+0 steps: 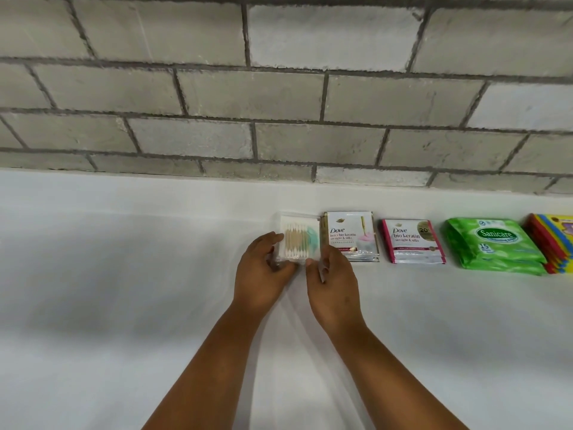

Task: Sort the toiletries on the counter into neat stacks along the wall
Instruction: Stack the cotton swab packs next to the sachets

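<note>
Your left hand (263, 268) and right hand (333, 274) pinch the cotton-swab pack (299, 240) by its near corners (light, slippery plastic), toward the table's (124, 274) far edge.

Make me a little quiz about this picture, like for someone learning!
1. True or false: both hands are on the cotton swab pack.
2. Which pile is next to the swab pack: A) green wipes B) gold-edged shampoo sachets C) pink-edged sachets?
3. Fill in: the piles sit in a row on the white counter near the ___ wall.

Key:
1. True: the left hand and right hand hold its near corners.
2. B
3. block
</note>
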`<state>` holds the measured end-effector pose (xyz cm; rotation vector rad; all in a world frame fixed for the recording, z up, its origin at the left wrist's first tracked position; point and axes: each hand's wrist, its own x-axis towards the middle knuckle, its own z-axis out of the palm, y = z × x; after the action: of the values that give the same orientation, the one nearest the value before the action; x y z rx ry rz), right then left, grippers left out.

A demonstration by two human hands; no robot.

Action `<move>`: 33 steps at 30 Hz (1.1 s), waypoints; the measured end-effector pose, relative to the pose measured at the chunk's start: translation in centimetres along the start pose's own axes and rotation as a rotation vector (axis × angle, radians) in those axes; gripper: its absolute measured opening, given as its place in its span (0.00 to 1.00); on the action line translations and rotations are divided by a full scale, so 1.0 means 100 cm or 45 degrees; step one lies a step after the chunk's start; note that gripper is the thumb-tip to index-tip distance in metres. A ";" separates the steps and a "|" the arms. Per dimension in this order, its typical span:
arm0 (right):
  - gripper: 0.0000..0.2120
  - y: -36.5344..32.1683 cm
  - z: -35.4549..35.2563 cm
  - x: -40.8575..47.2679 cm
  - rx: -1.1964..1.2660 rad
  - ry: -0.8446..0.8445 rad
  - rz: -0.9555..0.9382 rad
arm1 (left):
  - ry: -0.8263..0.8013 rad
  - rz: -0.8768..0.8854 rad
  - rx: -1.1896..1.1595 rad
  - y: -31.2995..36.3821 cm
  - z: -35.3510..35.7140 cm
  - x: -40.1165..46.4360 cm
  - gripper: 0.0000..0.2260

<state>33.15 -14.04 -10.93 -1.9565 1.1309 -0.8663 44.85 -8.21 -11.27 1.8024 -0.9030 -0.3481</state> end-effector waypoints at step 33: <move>0.18 -0.041 0.055 0.002 -0.011 -0.298 -0.104 | 0.130 -0.086 0.084 -0.030 -0.058 0.008 0.25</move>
<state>39.45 -11.37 -10.41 -2.0617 0.9259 -0.6534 50.18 -4.34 -11.41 1.8968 -0.7914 -0.2693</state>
